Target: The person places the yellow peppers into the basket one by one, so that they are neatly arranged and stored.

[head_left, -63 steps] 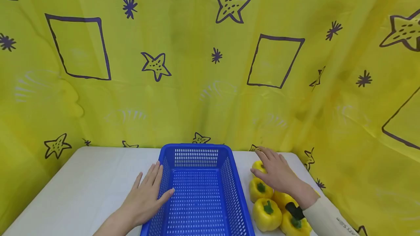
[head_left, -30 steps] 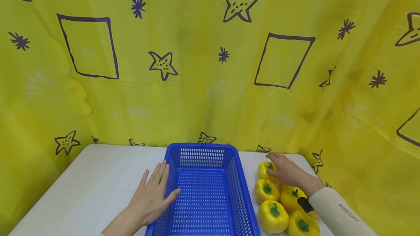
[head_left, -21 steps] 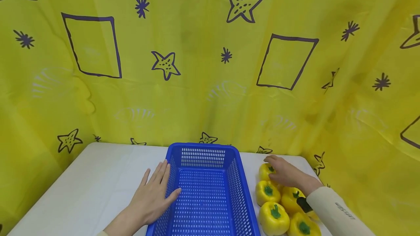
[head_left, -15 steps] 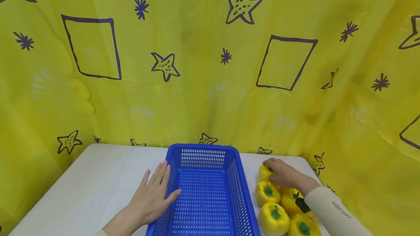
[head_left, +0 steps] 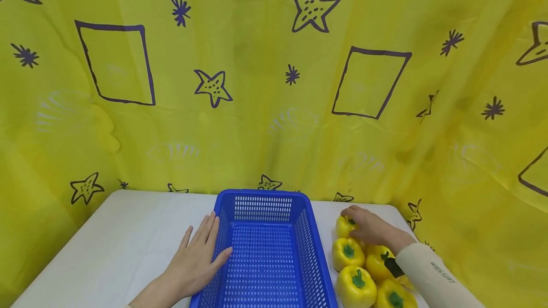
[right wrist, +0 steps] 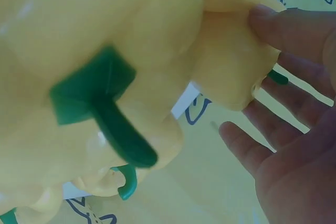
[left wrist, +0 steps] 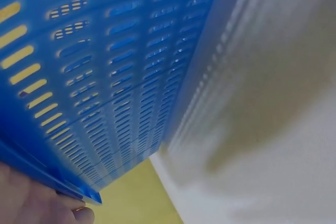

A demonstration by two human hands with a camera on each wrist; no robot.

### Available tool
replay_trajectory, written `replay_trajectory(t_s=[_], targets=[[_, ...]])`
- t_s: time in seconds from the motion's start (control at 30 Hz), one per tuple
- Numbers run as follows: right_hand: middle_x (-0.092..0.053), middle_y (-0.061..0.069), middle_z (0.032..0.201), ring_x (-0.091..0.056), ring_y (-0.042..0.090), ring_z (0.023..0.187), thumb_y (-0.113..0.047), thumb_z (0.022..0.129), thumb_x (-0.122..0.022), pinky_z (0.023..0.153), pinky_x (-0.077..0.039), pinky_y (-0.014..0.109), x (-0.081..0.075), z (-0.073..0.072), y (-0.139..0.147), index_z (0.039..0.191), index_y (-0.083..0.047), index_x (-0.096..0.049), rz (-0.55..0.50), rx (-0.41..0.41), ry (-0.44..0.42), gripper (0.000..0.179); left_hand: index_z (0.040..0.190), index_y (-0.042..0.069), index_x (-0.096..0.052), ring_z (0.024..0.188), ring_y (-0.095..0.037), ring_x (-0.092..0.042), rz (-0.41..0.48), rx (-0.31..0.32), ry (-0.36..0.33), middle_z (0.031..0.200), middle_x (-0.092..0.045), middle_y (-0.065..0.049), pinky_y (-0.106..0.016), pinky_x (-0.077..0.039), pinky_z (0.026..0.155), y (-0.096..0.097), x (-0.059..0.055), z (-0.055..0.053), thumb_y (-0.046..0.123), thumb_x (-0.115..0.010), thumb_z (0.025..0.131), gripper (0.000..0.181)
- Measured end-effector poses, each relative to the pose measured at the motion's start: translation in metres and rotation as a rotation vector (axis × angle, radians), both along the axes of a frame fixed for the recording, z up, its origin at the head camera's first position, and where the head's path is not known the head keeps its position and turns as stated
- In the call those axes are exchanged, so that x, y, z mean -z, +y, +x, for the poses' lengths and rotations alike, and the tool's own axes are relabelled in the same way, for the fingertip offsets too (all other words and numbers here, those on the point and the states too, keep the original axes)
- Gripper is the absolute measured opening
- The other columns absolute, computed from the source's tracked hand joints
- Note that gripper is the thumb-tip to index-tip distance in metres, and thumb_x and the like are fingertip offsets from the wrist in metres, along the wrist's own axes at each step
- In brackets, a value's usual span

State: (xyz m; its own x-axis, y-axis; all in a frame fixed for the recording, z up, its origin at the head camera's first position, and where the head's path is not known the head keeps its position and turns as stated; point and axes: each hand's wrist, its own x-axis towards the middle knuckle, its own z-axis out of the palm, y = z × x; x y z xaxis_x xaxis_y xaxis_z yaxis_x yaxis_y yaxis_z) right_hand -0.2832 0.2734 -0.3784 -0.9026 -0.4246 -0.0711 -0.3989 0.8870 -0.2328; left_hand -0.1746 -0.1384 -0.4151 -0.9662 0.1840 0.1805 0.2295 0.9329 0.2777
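Note:
A blue perforated plastic basket (head_left: 314,239) stands in the middle of the table with nothing in it. My left hand (head_left: 191,260) lies along its left rim, fingers straight and thumb over the inside. In the left wrist view, fingertips (left wrist: 44,205) show at the rim of the basket's slotted side wall (left wrist: 121,77). At the right, my right hand (head_left: 371,226) grips the farthest yellow bell pepper (head_left: 343,227) from above. The right wrist view has the thumb on the near side of this pepper (right wrist: 231,59) and the fingers around its stem end.
Several more yellow bell peppers (head_left: 356,286) with green stems stand close together right of the basket, partly under the right forearm. White cloth (head_left: 141,236) covers the table. A yellow patterned curtain (head_left: 257,132) hangs behind and at both sides.
My right hand has come down from above the peppers onto the farthest one, and its fingers have closed around it. The left hand stays on the basket rim. The head view has shifted slightly.

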Motion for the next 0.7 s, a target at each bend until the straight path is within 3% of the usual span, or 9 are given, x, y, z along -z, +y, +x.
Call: replay_trajectory(t_s=[0.33,0.7], targets=[[-0.053,0.011,0.118,-0.054,0.026,0.106,-0.008,0.077,-0.067,0.090,-0.046,0.044,-0.004,-0.001,-0.005,0.118,-0.005,-0.052,0.013,-0.050,0.078,0.044,0.143,0.005,-0.018,0.139,-0.027,-0.012,-0.043,-0.025,0.016,0.150,-0.015,-0.011,-0.053,-0.007,0.110,0.003,0.000,0.001,0.063,-0.021,0.088,0.080],[-0.053,0.012,0.118,-0.053,0.025,0.104,-0.008,0.077,-0.067,0.083,-0.050,0.038,-0.020,0.002,-0.005,0.120,-0.005,-0.051,-0.004,-0.111,0.177,0.045,0.142,0.004,-0.020,0.138,-0.028,-0.015,-0.052,-0.026,0.040,0.150,-0.018,-0.012,-0.054,-0.009,0.109,0.002,0.001,0.003,0.059,-0.024,0.090,0.076]])
